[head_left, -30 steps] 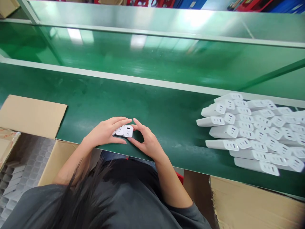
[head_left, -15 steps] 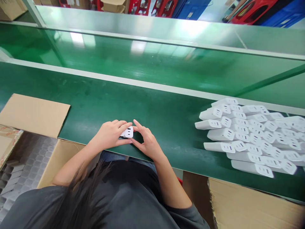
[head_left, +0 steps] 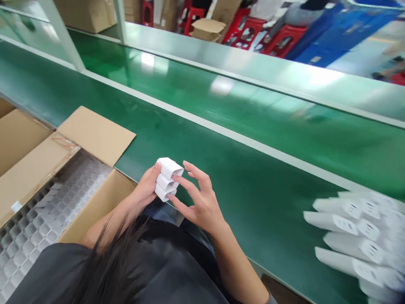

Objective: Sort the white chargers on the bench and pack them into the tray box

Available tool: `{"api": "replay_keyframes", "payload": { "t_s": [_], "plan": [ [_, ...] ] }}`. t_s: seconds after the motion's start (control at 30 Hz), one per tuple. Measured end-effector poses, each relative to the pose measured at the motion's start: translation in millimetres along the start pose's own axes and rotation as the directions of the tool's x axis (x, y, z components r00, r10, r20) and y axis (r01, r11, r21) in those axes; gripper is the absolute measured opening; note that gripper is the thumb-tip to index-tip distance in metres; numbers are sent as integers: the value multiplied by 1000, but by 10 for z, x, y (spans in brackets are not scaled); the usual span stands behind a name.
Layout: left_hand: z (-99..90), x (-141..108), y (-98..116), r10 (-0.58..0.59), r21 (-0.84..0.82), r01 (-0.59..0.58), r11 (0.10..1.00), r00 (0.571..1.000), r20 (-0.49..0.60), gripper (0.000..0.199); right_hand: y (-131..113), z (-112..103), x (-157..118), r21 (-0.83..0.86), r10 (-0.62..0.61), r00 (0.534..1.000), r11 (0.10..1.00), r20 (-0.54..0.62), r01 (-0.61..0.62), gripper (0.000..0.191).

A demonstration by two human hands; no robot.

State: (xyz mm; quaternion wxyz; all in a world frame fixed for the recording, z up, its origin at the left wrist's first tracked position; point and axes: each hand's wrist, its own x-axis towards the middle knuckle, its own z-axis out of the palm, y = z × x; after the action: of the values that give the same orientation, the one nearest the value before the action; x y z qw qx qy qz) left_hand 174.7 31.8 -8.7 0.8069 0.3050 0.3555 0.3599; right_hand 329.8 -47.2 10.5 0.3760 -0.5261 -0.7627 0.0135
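Note:
Three white plastic charger housings [head_left: 169, 166], stacked one on another, are gripped in my left hand [head_left: 146, 185] above the front edge of the green bench. Their hollow, open ends face right. My right hand [head_left: 202, 202] is beside those ends with its fingers spread; the thumb and a fingertip reach the openings, and I cannot tell if they press on them. More white charger housings [head_left: 368, 249], with slotted end faces, lie heaped on the bench at the right, blurred and partly cut off by the frame.
At the left stands an open cardboard box [head_left: 95, 209] with rows of pale rounded pieces [head_left: 28, 238] inside. Its cardboard flap [head_left: 98, 135] rests on the green bench [head_left: 240, 181]. Behind run a white rail [head_left: 202, 122] and a raised shelf; red stools [head_left: 247, 31] and a blue container stand beyond.
The view has swung left. The housings have turned from slotted ends facing me to open ends facing right. My right hand has loosened and drawn away from them.

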Motion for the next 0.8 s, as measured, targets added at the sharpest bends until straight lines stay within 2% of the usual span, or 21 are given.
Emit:
{"api": "replay_keyframes", "payload": {
  "t_s": [0.1,0.17,0.2,0.27,0.33,0.37,0.43,0.5,0.57,0.63,0.7,0.73,0.8],
  "plan": [
    [-175,-167,-52,13,-141,-24,990,996,-84,75,-130,239,229,3,-136,990,991,27,136,42],
    [-361,-309,-18,68,-107,-80,991,992,-107,71,-190,387,332,44,-208,976,978,64,205,40],
    [-487,-399,34,121,-40,-126,991,987,-109,68,-210,450,376,67,-243,966,969,87,237,39],
    [-821,-644,212,267,196,-241,951,956,-119,62,-228,550,471,104,-301,945,952,129,289,37],
    [-1265,-984,457,410,512,-276,813,897,-167,54,-229,623,590,116,-340,929,938,143,325,34],
    [-1518,-1181,584,457,661,-214,719,862,-217,50,-229,654,661,116,-353,925,934,140,338,33],
    [-2048,-1585,798,499,885,44,464,813,-302,45,-246,725,828,115,-380,916,923,127,367,31],
    [-2546,-1945,913,473,939,296,175,812,-343,50,-301,831,1015,123,-420,897,906,137,405,31],
    [-2939,-2213,918,468,915,388,113,791,-394,55,-407,1000,1206,144,-475,855,879,208,454,31],
    [-3187,-2375,860,491,905,412,107,769,-409,56,-569,1248,1382,165,-544,768,838,338,520,33],
    [-3299,-2455,813,586,903,425,54,719,-374,55,-786,1572,1529,178,-595,628,781,502,598,34],
    [-3316,-2479,812,659,904,427,16,676,-331,54,-914,1757,1587,184,-605,540,748,585,638,34],
    [-3304,-2528,867,804,906,418,-69,560,-198,51,-1203,2150,1669,202,-588,361,680,724,705,32]
  ]
}}
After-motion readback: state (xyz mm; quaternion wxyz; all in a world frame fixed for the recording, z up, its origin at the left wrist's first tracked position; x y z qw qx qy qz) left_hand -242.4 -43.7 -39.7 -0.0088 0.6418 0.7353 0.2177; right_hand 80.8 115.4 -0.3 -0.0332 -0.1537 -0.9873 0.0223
